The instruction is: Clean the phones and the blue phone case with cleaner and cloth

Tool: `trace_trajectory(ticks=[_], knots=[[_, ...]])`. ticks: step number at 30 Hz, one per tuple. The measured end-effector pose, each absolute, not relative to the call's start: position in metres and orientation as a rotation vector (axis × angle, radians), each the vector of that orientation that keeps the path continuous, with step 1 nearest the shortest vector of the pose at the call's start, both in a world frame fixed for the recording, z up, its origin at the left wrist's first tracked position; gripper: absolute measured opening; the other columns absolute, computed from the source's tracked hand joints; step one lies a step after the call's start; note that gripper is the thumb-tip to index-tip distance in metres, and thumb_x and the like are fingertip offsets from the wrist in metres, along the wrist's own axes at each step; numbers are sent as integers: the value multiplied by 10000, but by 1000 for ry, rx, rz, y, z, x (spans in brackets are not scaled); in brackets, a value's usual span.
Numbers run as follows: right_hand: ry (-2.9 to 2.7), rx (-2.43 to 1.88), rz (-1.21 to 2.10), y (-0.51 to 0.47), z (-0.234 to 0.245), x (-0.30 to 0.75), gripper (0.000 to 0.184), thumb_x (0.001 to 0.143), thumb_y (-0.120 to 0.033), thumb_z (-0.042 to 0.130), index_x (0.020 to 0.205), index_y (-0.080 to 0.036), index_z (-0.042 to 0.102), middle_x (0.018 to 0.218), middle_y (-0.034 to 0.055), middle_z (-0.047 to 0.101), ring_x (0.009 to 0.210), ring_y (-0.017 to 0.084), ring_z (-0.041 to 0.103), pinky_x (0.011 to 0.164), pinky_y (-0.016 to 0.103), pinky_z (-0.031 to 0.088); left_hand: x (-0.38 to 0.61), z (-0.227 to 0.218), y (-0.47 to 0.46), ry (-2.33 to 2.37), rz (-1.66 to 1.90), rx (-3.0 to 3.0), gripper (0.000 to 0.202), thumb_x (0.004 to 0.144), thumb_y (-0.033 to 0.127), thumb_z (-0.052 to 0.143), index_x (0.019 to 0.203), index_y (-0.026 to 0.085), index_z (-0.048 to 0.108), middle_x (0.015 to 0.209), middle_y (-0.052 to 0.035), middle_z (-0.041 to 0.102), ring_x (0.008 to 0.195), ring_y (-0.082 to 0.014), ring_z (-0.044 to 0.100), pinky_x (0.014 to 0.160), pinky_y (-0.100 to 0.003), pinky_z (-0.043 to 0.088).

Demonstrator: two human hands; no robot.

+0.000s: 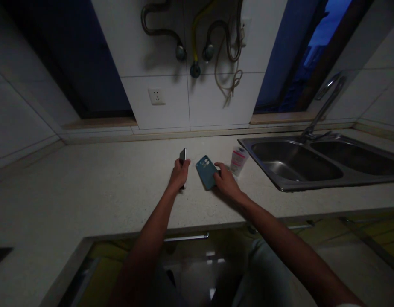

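Here, the outstretched left hand (178,174) clasps an edge-on phone (183,155) while the right hand (227,181) pinches a teal case (206,173)

The place is a kitchen: a metal sink (347,180) with 2 bowls (293,162) and a curved faucet (325,108) is set into a long counter (120,183), cabinet handles (187,238) are below it, and pipes (194,40) hang on the tiled wall (216,102).

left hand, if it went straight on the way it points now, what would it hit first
Probably the foot of the white tiled wall behind the counter. The left hand, gripping a dark phone, points left of the teal phone case. The way between looks free, though height is unclear.
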State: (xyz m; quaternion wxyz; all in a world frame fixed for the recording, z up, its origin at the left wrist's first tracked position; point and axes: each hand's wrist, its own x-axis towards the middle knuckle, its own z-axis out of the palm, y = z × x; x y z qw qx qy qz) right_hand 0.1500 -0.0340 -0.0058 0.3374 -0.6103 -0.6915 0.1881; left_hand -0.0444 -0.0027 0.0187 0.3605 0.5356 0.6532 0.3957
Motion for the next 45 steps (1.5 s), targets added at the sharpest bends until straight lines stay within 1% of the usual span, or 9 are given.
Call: trace_trajectory(ticks=[2,4,10,14,21,27,32,39,45], knots=[[-1875,-1622,454,-35,-6,149,504,907,-246,418,1391,-110,452,955,121,716,807,220,650,748,299,460,-45,19,-5,1866,994,1530,574,909,563,473,1342,187,440,1237,-173,614,1156,-290,598,926,-372,447],[-1937,-1648,428,-37,-6,149,473,915,-266,445,1361,-117,499,999,123,720,843,218,660,766,293,459,-45,20,-9,1993,906,1601,644,896,593,476,1379,170,426,1272,-217,587,1204,-330,577,952,-402,434],[-2085,-1747,398,-38,-2,145,412,932,-263,457,1313,-135,551,994,104,736,897,214,674,782,288,447,-45,18,-16,2158,628,1752,778,751,650,641,1332,167,451,1249,-241,549,1139,-385,603,894,-430,468],[-2180,-1850,282,-41,-3,142,412,934,-281,452,1314,-141,530,1047,133,727,919,251,683,756,315,450,-47,18,-16,2242,533,1754,755,771,638,622,1311,136,459,1245,-257,549,1134,-389,603,902,-451,470],[-2283,-1864,166,-46,-2,138,433,942,-287,430,1348,-146,482,1022,143,730,932,286,693,749,344,473,-51,14,-14,2317,419,1804,727,777,626,615,1253,84,525,1223,-274,557,1115,-391,610,902,-449,480],[-2355,-1873,94,-47,0,137,449,938,-280,423,1360,-137,479,1015,165,724,929,316,700,756,378,495,-51,9,-12,2339,370,1838,723,816,603,591,1289,63,502,1256,-281,532,1126,-384,602,906,-443,480],[-2400,-1858,79,-47,-1,137,423,949,-280,409,1343,-152,495,1010,161,726,933,313,702,769,383,497,-49,4,-12,2349,356,1907,717,849,589,551,1292,28,504,1261,-292,524,1132,-373,581,907,-422,472],[-2444,-1808,57,-48,-2,138,420,958,-303,395,1339,-163,501,1028,156,727,932,307,705,758,374,493,-47,0,-12,2448,347,2010,675,858,600,511,1236,44,573,1280,-265,536,1192,-390,494,960,-463,424],[-2447,-1810,67,-48,-1,138,394,969,-302,396,1324,-170,507,1031,151,729,931,298,705,759,363,482,-45,-5,-9,2485,341,1975,702,881,580,466,1246,-10,578,1283,-292,519,1205,-398,467,986,-478,378]])
